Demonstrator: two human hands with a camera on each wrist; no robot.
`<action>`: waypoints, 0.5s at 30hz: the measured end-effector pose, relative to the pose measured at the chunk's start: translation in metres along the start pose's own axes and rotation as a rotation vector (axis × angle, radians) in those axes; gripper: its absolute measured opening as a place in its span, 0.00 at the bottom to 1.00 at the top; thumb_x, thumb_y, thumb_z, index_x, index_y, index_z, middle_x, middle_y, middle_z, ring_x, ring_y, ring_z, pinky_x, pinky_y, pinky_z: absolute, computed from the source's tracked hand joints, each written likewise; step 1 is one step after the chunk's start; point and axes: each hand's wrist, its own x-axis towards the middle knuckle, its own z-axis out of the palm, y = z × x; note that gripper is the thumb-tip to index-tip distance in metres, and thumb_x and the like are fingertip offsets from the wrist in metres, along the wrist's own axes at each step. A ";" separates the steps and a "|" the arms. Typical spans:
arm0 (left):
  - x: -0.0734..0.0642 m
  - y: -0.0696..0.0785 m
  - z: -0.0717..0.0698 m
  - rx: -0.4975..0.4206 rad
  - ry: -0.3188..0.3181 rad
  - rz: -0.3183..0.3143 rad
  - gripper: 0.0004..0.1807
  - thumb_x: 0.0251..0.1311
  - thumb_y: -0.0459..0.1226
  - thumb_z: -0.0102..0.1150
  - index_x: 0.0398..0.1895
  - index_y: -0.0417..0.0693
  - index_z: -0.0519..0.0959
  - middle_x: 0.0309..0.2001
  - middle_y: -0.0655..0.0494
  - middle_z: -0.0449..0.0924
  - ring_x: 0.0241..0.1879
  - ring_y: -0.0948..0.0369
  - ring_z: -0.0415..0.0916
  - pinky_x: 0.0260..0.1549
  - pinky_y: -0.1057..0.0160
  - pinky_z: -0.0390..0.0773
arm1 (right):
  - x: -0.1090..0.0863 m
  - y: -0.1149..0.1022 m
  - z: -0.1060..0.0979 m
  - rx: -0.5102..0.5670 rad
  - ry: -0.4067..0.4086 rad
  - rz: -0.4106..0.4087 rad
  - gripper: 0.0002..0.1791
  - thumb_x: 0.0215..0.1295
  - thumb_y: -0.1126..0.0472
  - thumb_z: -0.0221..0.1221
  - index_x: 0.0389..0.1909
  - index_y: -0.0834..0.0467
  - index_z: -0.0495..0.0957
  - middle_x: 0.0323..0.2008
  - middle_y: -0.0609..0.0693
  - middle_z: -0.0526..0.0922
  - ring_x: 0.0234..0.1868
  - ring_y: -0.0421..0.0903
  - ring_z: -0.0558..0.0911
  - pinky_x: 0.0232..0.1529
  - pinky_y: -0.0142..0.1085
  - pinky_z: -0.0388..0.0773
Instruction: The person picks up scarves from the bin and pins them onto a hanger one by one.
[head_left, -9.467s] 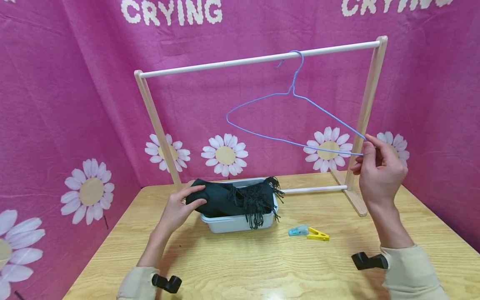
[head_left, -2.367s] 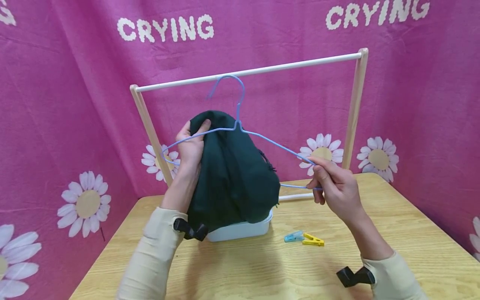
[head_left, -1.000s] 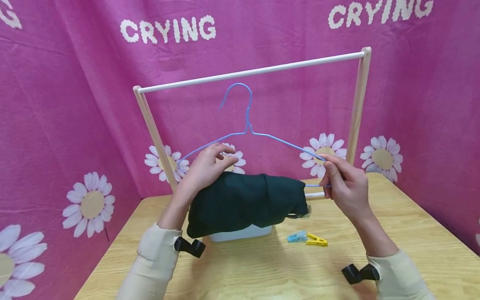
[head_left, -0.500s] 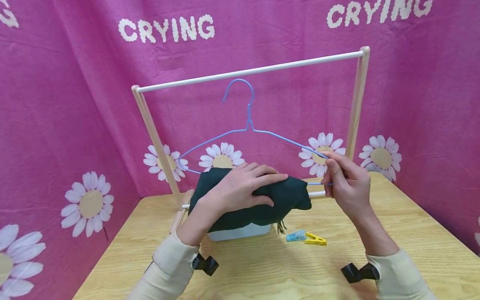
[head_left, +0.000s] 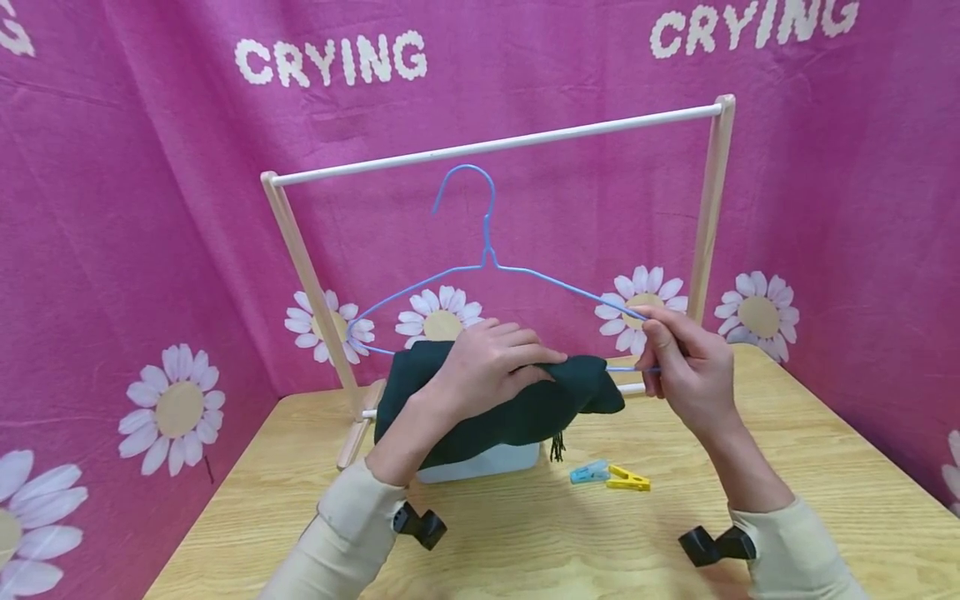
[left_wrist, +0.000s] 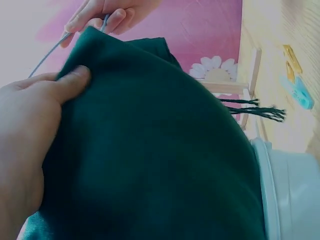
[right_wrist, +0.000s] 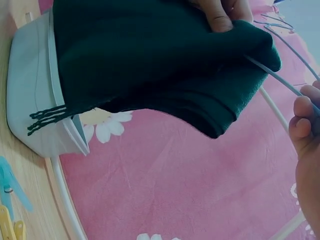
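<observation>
A blue wire hanger [head_left: 489,257] is held up below the rack's top rail, its hook free. My right hand [head_left: 690,367] grips its right corner. A dark green scarf [head_left: 480,433] with fringed ends lies folded over the hanger's bottom bar and hangs down in front. My left hand [head_left: 487,371] pinches the scarf at that bar, thumb on the near side, other fingers behind the cloth. In the right wrist view, the hanger wire [right_wrist: 272,74] runs into the fold of the scarf [right_wrist: 150,60]. The scarf's lower part hides most of a white tub [head_left: 480,465].
A rack with a white top rail [head_left: 495,146] and wooden posts [head_left: 311,283] stands behind the hands on a wooden table [head_left: 570,550]. A light blue clothes peg [head_left: 590,472] and a yellow clothes peg [head_left: 628,478] lie right of the tub. A pink curtain hangs behind.
At first the scarf lay in the tub and the hook overlapped the rail. The scarf was lifted through the hanger; a second ago my left hand hovered above it, now it pinches it.
</observation>
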 end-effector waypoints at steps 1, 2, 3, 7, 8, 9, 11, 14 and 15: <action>0.000 -0.001 -0.001 -0.015 0.022 -0.018 0.12 0.58 0.43 0.70 0.46 0.56 0.88 0.37 0.63 0.88 0.37 0.68 0.83 0.37 0.70 0.77 | 0.000 0.000 0.001 0.006 -0.008 0.006 0.13 0.66 0.79 0.53 0.50 0.77 0.78 0.16 0.49 0.75 0.10 0.36 0.69 0.10 0.28 0.65; 0.001 -0.001 -0.002 -0.034 0.047 -0.040 0.12 0.58 0.42 0.70 0.46 0.55 0.88 0.37 0.63 0.88 0.37 0.68 0.83 0.37 0.70 0.78 | 0.000 -0.001 0.002 0.020 -0.017 0.011 0.13 0.66 0.80 0.53 0.50 0.76 0.78 0.16 0.49 0.76 0.10 0.37 0.69 0.09 0.28 0.65; 0.002 -0.002 -0.003 -0.056 0.075 -0.069 0.11 0.58 0.41 0.70 0.45 0.54 0.88 0.37 0.62 0.88 0.37 0.67 0.84 0.38 0.70 0.79 | 0.000 -0.001 0.003 0.039 -0.027 0.015 0.13 0.66 0.81 0.53 0.50 0.76 0.78 0.16 0.49 0.76 0.10 0.37 0.69 0.09 0.29 0.64; 0.010 -0.007 -0.011 -0.125 0.165 -0.278 0.10 0.59 0.39 0.70 0.44 0.50 0.87 0.38 0.58 0.89 0.40 0.65 0.85 0.42 0.68 0.82 | 0.000 -0.003 0.010 0.043 -0.052 0.017 0.13 0.65 0.81 0.53 0.49 0.76 0.78 0.16 0.50 0.76 0.10 0.37 0.70 0.09 0.28 0.65; 0.013 -0.009 -0.013 -0.135 0.165 -0.351 0.10 0.59 0.40 0.69 0.44 0.50 0.87 0.37 0.57 0.89 0.39 0.64 0.85 0.41 0.67 0.82 | 0.000 -0.003 0.011 0.037 -0.053 0.013 0.13 0.65 0.81 0.53 0.49 0.76 0.79 0.16 0.50 0.76 0.10 0.37 0.70 0.09 0.28 0.66; 0.015 -0.010 -0.014 -0.132 0.152 -0.421 0.11 0.60 0.41 0.69 0.44 0.51 0.87 0.37 0.57 0.89 0.37 0.64 0.85 0.40 0.67 0.82 | 0.000 -0.004 0.012 0.026 -0.051 0.005 0.13 0.65 0.81 0.54 0.49 0.76 0.79 0.16 0.50 0.77 0.10 0.37 0.70 0.10 0.27 0.67; 0.020 -0.009 -0.016 -0.123 0.099 -0.537 0.12 0.60 0.44 0.69 0.45 0.54 0.88 0.33 0.59 0.88 0.31 0.64 0.82 0.32 0.66 0.79 | 0.000 -0.005 0.013 -0.021 -0.046 -0.018 0.12 0.65 0.79 0.56 0.48 0.76 0.79 0.16 0.51 0.77 0.11 0.36 0.71 0.12 0.26 0.69; 0.024 -0.007 -0.017 -0.119 -0.034 -0.610 0.13 0.60 0.48 0.68 0.47 0.58 0.87 0.32 0.63 0.88 0.27 0.66 0.78 0.26 0.68 0.74 | 0.000 -0.008 0.014 -0.064 -0.025 -0.067 0.11 0.66 0.75 0.58 0.46 0.77 0.79 0.16 0.51 0.76 0.11 0.36 0.71 0.14 0.24 0.70; 0.024 -0.006 -0.016 -0.127 -0.071 -0.609 0.13 0.60 0.48 0.68 0.47 0.59 0.87 0.32 0.64 0.87 0.27 0.67 0.78 0.26 0.69 0.73 | 0.000 -0.008 0.014 -0.070 -0.017 -0.079 0.11 0.66 0.74 0.59 0.46 0.78 0.78 0.15 0.51 0.75 0.11 0.35 0.71 0.14 0.24 0.70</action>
